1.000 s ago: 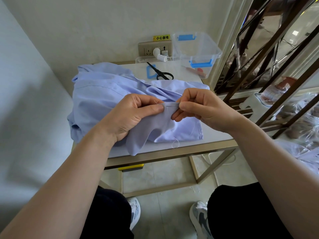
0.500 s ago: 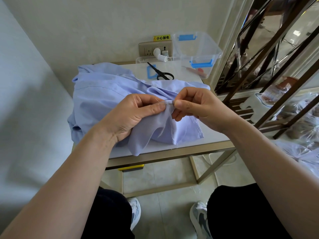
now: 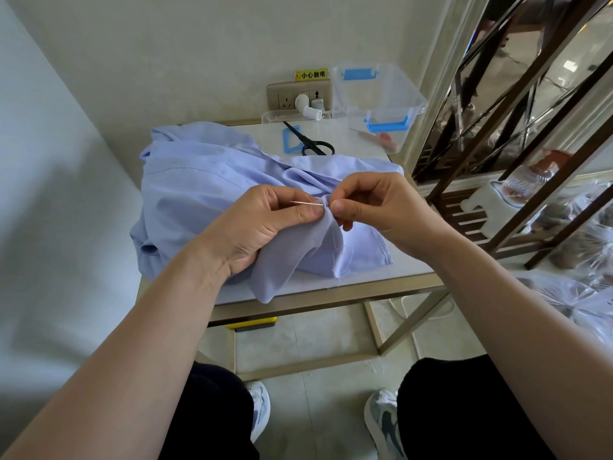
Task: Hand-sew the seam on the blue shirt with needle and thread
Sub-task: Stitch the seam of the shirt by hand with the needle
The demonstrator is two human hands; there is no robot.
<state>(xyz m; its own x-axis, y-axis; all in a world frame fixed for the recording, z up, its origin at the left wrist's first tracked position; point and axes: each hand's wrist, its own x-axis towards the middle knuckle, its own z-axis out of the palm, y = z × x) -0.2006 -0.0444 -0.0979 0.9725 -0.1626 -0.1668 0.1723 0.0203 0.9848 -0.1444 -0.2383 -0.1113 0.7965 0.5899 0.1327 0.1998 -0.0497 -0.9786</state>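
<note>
Two hands meet at one raised fold of the blue shirt (image 3: pixel 199 180), which lies heaped on the small white table (image 3: pixel 408 268) with one end drooping over the near edge. My left hand (image 3: pixel 262 224) grips the fold from the left. My right hand (image 3: pixel 374 204) pinches it from the right, just beside my left thumb. The needle (image 3: pixel 306 203) lies nearly level, its long axis running left to right. Its bare tip sticks out leftward between my left forefinger and thumb, and its eye end is hidden in the cloth at my right fingertips. The free end is nearer my left hand, so I judge the pull-through should go leftward along that axis. The thread is too fine for me to follow.
</note>
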